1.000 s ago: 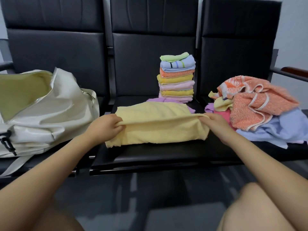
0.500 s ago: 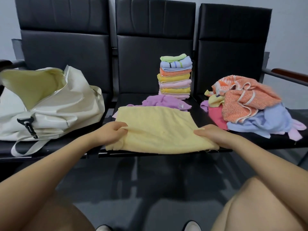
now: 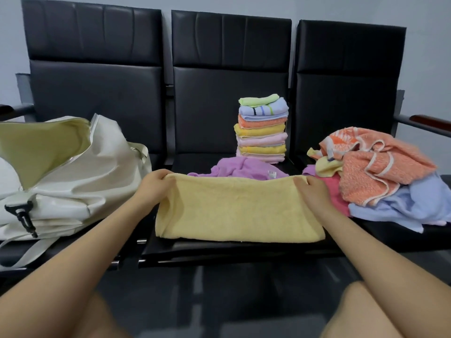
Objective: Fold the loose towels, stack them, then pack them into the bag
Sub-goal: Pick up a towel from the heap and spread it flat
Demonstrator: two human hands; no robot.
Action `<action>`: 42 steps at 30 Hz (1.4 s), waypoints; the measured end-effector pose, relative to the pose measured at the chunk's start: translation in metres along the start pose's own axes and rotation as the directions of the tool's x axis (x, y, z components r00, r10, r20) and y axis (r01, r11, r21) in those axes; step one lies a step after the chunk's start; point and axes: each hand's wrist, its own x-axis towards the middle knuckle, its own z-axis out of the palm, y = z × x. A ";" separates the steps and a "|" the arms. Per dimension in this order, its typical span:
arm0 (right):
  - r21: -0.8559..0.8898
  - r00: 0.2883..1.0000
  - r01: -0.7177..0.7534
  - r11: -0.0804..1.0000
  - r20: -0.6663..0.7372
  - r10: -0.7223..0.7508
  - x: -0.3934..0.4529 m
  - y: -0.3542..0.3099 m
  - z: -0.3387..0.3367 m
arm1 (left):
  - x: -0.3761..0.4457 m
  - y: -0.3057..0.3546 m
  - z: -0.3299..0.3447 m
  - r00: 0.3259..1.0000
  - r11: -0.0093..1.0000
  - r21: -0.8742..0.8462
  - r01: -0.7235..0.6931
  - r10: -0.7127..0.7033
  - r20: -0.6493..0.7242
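A person's left hand (image 3: pixel 156 184) and right hand (image 3: pixel 313 189) each pinch a far corner of a pale yellow towel (image 3: pixel 239 208), fingers curled over its raised back edge. The towel, soft and folded into a wide rectangle, lies on the middle black seat (image 3: pixel 219 247) between the two hands, its near edge at the seat's front. Both forearms reach forward from the lower corners. Just behind it lies a crumpled purple towel (image 3: pixel 241 168), then a tall stack of folded towels (image 3: pixel 262 129). An open white bag (image 3: pixel 73 172) sits on the left seat; a loose towel pile (image 3: pixel 380 176) on the right.
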 end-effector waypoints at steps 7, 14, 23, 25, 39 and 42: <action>-0.236 0.987 0.048 0.971 -0.140 -0.083 0.046 0.011 0.039 | 0.046 -0.015 0.041 0.987 0.986 0.150 -0.067 0.087 -0.135; -0.518 0.997 0.011 0.855 -0.060 -0.049 0.067 0.037 0.057 | 0.075 -0.035 0.071 0.995 0.815 0.578 -0.034 0.083 -0.058; -0.609 0.999 -0.037 0.793 -0.039 0.017 0.053 0.031 0.052 | 0.068 -0.034 0.079 0.921 0.752 0.613 -0.241 0.377 -0.101; -0.656 0.997 -0.080 0.750 -0.056 0.058 0.046 0.032 0.045 | 0.055 -0.021 0.084 0.902 0.762 0.552 -0.337 0.430 -0.042; 0.230 0.833 -0.538 0.811 0.295 0.469 0.021 0.007 0.019 | -0.016 0.009 0.133 0.842 0.645 0.564 -0.516 0.259 0.474; 0.479 0.875 -0.484 0.732 0.266 0.405 0.015 -0.017 0.026 | -0.010 0.009 0.122 0.849 0.736 0.450 -0.505 0.331 0.411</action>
